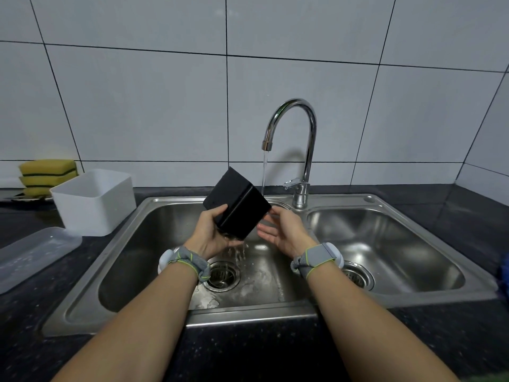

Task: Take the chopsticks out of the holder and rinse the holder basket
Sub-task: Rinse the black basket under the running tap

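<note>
A dark speckled surface (429,340) runs below a wall of pale tiles (154,106) and carries a steel double sink (115,307). A chrome gooseneck tap (305,128) stands behind the divider between the two basins, and a thin stream of water (265,172) falls from its spout toward the left basin. A white plastic tub (93,202) sits on the surface left of the sink, with a stack of yellow sponges (46,175) behind it and a clear plastic lid (33,257) nearer the person.

The black holder basket (237,202) is held tilted over the left basin, just left of the stream, and water drips from its lower corner toward the drain (222,275). The left hand (212,232) has its grip grasping the basket, thumb on the near face and fingers under its lower edge. The right hand (283,232) is released, palm up and fingers relaxed, its fingertips touching the basket's right corner. Both wrists wear grey bands (316,257).
</note>
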The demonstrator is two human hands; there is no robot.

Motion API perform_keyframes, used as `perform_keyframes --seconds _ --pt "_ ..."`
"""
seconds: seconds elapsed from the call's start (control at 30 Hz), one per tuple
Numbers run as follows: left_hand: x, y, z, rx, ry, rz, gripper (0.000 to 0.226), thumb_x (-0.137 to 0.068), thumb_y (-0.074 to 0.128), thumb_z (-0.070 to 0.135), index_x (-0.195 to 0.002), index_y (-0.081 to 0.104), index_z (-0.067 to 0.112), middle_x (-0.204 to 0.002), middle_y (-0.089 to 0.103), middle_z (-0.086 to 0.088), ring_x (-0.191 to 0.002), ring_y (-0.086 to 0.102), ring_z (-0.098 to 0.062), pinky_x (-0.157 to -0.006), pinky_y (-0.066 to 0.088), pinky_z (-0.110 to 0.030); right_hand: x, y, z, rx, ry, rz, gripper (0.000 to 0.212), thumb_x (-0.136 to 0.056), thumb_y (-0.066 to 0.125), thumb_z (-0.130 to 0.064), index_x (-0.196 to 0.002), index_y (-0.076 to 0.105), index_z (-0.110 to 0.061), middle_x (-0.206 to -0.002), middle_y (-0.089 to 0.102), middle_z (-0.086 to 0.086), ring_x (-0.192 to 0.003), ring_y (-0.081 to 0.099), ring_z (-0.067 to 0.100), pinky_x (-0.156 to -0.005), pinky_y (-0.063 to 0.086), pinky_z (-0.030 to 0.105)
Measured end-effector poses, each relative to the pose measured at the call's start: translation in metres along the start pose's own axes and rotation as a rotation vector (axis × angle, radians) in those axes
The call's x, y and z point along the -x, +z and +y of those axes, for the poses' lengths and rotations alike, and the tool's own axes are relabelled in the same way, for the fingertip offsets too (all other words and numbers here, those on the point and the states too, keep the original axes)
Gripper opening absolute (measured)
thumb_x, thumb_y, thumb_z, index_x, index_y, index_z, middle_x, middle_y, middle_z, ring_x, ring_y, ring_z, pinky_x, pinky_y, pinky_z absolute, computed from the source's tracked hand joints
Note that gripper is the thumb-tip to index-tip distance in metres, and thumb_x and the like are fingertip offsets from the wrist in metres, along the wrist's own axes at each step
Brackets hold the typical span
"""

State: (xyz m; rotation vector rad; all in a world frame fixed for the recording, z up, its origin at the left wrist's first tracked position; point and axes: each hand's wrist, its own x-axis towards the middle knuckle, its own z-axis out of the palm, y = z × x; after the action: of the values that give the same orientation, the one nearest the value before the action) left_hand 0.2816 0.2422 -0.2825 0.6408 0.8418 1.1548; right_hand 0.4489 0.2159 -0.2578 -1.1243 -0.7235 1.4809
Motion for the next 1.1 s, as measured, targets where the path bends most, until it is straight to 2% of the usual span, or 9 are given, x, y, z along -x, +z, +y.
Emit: perform_keyframes --seconds 0.13,0.3,0.57,0.63,0.7,0.77,0.93,1.03,1.1 --pt "-0.002 0.0 -0.001 -0.035 0.016 0.02 0.02 -0.092 0.056 0.03 -0.092 0.061 0.01 -0.093 0.063 -0.015 -0.092 0.06 -0.037 -0.098 0.038 -0.06 0.001 0.0 0.0 -0.007 -0.005 -0.017 0.024 -0.102 0.041 -0.023 -0.082 0.053 -0.018 -0.093 0.063 0.0 -0.084 0.061 0.027 -0.079 0.051 0.039" --pt "-0.004 0.003 -0.003 -0.053 0.005 0.013 0.021 -0.091 0.059 0.032 -0.095 0.06 0.011 -0.1 0.059 -0.015 -0.1 0.058 -0.038 -0.102 0.037 -0.063 0.002 -0.003 -0.001 -0.005 -0.033 0.014 0.023 -0.101 0.041 -0.022 -0.081 0.052 -0.018 -0.091 0.064 0.0 -0.079 0.063 0.024 -0.069 0.052 0.037" --pt "0.003 -0.004 0.006 0.07 -0.059 0.014 0.035 -0.089 0.053 0.045 -0.101 0.064 0.015 -0.106 0.062 -0.013 -0.106 0.054 -0.036 -0.104 0.031 -0.071 0.005 0.002 0.001 0.078 -0.011 -0.086 0.016 -0.102 0.04 -0.027 -0.095 0.052 -0.018 -0.108 0.061 0.002 -0.087 0.065 0.024 -0.071 0.054 0.039" --pt "0.003 -0.004 0.005 0.067 -0.06 0.003 0.037 -0.088 0.054 0.047 -0.099 0.065 0.013 -0.101 0.063 -0.013 -0.092 0.056 -0.032 -0.104 0.034 -0.068 0.004 0.0 0.001 0.073 -0.023 -0.052 0.016 -0.102 0.04 -0.027 -0.097 0.052 -0.017 -0.112 0.06 0.005 -0.091 0.065 0.026 -0.07 0.054 0.038" --pt "0.001 -0.001 0.002 0.044 -0.073 -0.002 0.039 -0.088 0.055 0.049 -0.09 0.064 0.011 -0.084 0.062 -0.013 -0.067 0.051 -0.025 -0.105 0.035 -0.065 0.004 -0.002 -0.001 0.053 -0.038 -0.023 0.019 -0.102 0.041 -0.027 -0.09 0.053 -0.018 -0.107 0.062 0.005 -0.085 0.065 0.024 -0.068 0.053 0.037" --pt "0.001 -0.001 -0.001 0.018 -0.09 -0.005 0.039 -0.089 0.056 0.049 -0.084 0.06 0.011 -0.074 0.057 -0.013 -0.055 0.045 -0.023 -0.105 0.036 -0.064 0.003 -0.004 0.0 0.044 -0.048 -0.008 0.021 -0.102 0.041 -0.028 -0.089 0.054 -0.018 -0.098 0.064 0.003 -0.079 0.064 0.021 -0.065 0.053 0.035" --pt "0.003 0.004 0.002 -0.017 -0.127 -0.021 0.039 -0.089 0.058 0.049 -0.093 0.06 0.01 -0.101 0.057 -0.017 -0.09 0.058 -0.04 -0.101 0.042 -0.058 0.002 -0.005 -0.002 0.047 -0.086 0.029 0.02 -0.099 0.045 -0.028 -0.083 0.054 -0.02 -0.092 0.065 0.002 -0.073 0.064 0.02 -0.059 0.054 0.031" --pt "0.006 0.002 0.003 -0.052 -0.167 -0.028 0.044 -0.085 0.056 0.052 -0.096 0.063 0.009 -0.102 0.062 -0.019 -0.093 0.059 -0.044 -0.087 0.047 -0.049 0.002 -0.004 -0.002 0.062 -0.087 0.034 0.021 -0.098 0.045 -0.03 -0.082 0.055 -0.021 -0.085 0.064 0.001 -0.071 0.063 0.02 -0.058 0.054 0.029" --pt "0.008 0.0 0.004 -0.068 -0.214 -0.018 0.046 -0.081 0.056 0.053 -0.091 0.064 0.008 -0.091 0.067 -0.019 -0.088 0.06 -0.044 -0.078 0.046 -0.041 0.001 -0.005 -0.002 0.079 -0.089 0.042 0.018 -0.098 0.047 -0.03 -0.086 0.056 -0.021 -0.081 0.059 -0.001 -0.071 0.062 0.021 -0.059 0.053 0.03"
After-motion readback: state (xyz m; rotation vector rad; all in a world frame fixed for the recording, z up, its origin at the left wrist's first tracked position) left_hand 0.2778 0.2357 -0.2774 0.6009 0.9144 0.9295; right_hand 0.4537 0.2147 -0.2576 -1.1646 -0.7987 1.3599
